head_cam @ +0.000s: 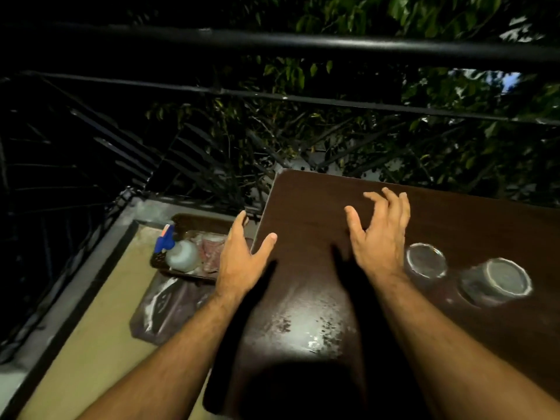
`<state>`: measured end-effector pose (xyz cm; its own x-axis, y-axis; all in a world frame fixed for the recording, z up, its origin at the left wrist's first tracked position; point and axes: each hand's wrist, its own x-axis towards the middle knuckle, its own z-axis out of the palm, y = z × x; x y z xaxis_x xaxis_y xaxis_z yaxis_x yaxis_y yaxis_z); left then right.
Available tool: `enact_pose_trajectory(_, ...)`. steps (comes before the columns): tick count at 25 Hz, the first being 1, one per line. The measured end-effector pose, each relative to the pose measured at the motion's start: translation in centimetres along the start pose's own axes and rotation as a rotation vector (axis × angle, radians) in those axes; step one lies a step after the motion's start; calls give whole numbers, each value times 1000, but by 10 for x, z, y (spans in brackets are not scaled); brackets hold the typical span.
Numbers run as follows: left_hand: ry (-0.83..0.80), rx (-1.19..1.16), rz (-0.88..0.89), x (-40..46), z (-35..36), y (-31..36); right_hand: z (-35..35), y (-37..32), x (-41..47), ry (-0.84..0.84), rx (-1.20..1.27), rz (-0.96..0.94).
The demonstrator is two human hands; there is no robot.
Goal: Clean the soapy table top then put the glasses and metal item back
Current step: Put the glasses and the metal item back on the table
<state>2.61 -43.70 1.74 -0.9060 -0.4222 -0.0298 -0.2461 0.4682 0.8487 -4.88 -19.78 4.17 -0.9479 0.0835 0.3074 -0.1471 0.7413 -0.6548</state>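
A dark brown table top (454, 219) fills the right half of the view, with a wet, streaky sheen near its front. Two glasses stand upside down on it at the right: a smaller glass (425, 259) and a larger glass (500, 280). My left hand (242, 259) hovers at the table's left edge with fingers spread and nothing in it. My right hand (378, 234) is above the table's middle, fingers apart and curled, also holding nothing. It is just left of the smaller glass. I see no metal item that I can make out.
Left of the table and lower down, a dark tray (181, 268) holds a spray bottle with a blue trigger (178, 253) and a pinkish glass (212, 250). A dark cloth or bag (166, 307) lies in front of it. A black metal railing (272, 40) runs behind, with foliage beyond.
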Motion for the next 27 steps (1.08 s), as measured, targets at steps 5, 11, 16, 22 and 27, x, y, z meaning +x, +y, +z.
enact_pose_trajectory(5, 154, 56, -62, 8, -69, -53, 75, -66, -19, -168, 37, -111)
enact_pose_trajectory(11, 272, 44, -184, -3, -138, -121, 156, -129, -61, -312, 68, -246)
enact_pose_trajectory(16, 290, 98, -349, -23, -172, -186, 211, -161, -100, -424, 55, -294)
enact_pose_trajectory(22, 314, 75, -402, -30, -200, -229, 265, -188, -135, -517, -3, -289)
enact_pose_trajectory(27, 291, -17, -443, -24, -204, -242, 296, -197, -152, -577, -24, -270)
